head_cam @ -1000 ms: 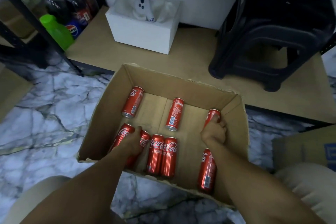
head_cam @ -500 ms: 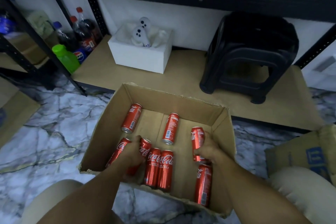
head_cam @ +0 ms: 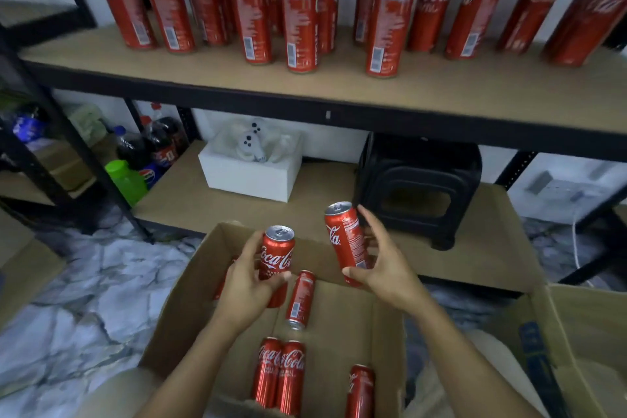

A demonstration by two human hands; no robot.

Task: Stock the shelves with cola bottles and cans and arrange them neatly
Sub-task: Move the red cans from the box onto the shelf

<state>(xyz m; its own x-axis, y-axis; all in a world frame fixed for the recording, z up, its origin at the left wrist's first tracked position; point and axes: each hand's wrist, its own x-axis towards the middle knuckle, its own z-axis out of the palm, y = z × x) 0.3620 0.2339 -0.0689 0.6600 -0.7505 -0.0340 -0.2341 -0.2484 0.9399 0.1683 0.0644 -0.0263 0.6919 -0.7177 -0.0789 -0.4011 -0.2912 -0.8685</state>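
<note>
The left hand (head_cam: 249, 282) was raised above the near cardboard box (head_cam: 190, 299) and gripped one cola can (head_cam: 276, 254) upright, the thumb laid across the front under the logo and the fingers curled round the far left side. The right hand (head_cam: 383, 261) was a little farther and to the right. It gripped a second can (head_cam: 344, 237), which was tilted with its top leaning to the left. The thumb pressed near the bottom of this can and the fingers were spread along its far side.

Under the hands, more cans lay on the floor of the box: one (head_cam: 300, 299) in the middle, a pair (head_cam: 281, 373) touching side by side near the person, and one (head_cam: 359, 390) at the near right. Beyond the box was the lower shelf (head_cam: 322, 204) with a white box (head_cam: 251, 173), a black stool (head_cam: 417, 187) and, far left, dark bottles (head_cam: 159, 142) beside a green bottle (head_cam: 127, 180). On the upper shelf (head_cam: 339, 85) many tall cans (head_cam: 300, 13) stood upright in loose rows. A second carton (head_cam: 576, 332) stood at the right on the marble floor (head_cam: 84, 282).

The left hand hid most of a red can (head_cam: 224, 282) behind it. The cans at the far right of the upper shelf were blurred, and the nearest cans in the box were cut off by the picture edge.
</note>
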